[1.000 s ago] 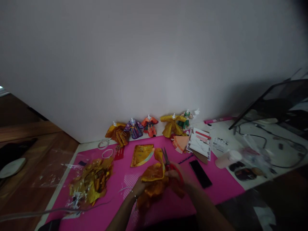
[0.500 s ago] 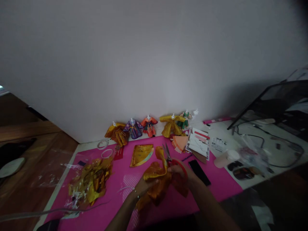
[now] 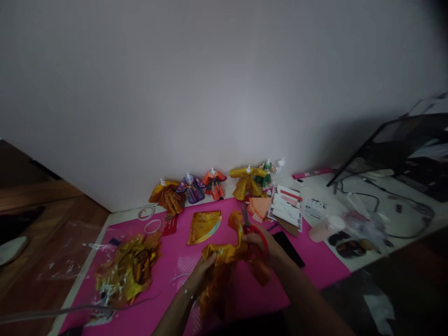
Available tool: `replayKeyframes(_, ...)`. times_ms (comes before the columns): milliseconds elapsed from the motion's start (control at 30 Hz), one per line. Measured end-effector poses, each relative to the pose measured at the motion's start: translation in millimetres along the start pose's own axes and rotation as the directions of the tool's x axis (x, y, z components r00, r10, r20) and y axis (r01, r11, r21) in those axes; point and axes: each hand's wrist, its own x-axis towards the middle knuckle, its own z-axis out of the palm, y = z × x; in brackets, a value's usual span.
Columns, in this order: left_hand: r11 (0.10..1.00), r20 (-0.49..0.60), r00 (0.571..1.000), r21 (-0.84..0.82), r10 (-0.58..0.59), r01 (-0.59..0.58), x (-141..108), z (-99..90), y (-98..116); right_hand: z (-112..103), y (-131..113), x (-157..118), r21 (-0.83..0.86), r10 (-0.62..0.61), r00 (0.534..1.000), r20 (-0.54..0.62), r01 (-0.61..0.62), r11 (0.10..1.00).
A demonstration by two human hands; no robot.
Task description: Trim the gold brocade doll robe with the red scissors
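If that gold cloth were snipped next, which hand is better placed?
Probably the right hand: it holds the red-handled scissors, their blades right beside the gold cloth. The left hand is busy gripping that cloth.

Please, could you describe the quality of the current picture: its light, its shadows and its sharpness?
Head view: dim overall, darkest in the upper right corner; head view: soft shadow on the wall at right, small glints on the clear plastic; head view: scissors and golden fabric look soft, print on the papers unreadable.
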Motion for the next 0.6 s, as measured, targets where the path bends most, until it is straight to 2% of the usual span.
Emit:
replayKeyframes(133,0.999,0.057,0.998,0.041,-0.007,0.005,-7.1,10.1,7.5,3.8,-0.8,5.2,-0.007,-0.008,0.998,-0.067,0.008,1.000)
replayKeyframes(200,0.996,0.049,0.999,0.092,0.000,-0.005,-9.0,18.9,14.3,5.8,-0.4,7.8,-0.009,-0.017,0.996,-0.084,0.016,1.000)
replayKeyframes(300,0.991,-0.072,0.997,0.131,0.031,-0.021,-11.6,32.6,23.4,8.8,-0.6,9.7,-0.017,-0.031,0.995,-0.094,0.029,0.999)
replayKeyframes(433,0.994,-0.263,0.964,0.108,0.049,-0.021,-15.1,41.6,31.1,12.2,-2.7,10.9,-0.032,-0.057,0.995,-0.088,0.054,0.998)
replayKeyframes(600,0.999,-0.310,0.950,0.015,0.034,-0.031,-17.3,47.0,40.1,14.4,-5.4,16.3,-0.078,-0.108,0.992,-0.061,0.103,0.992)
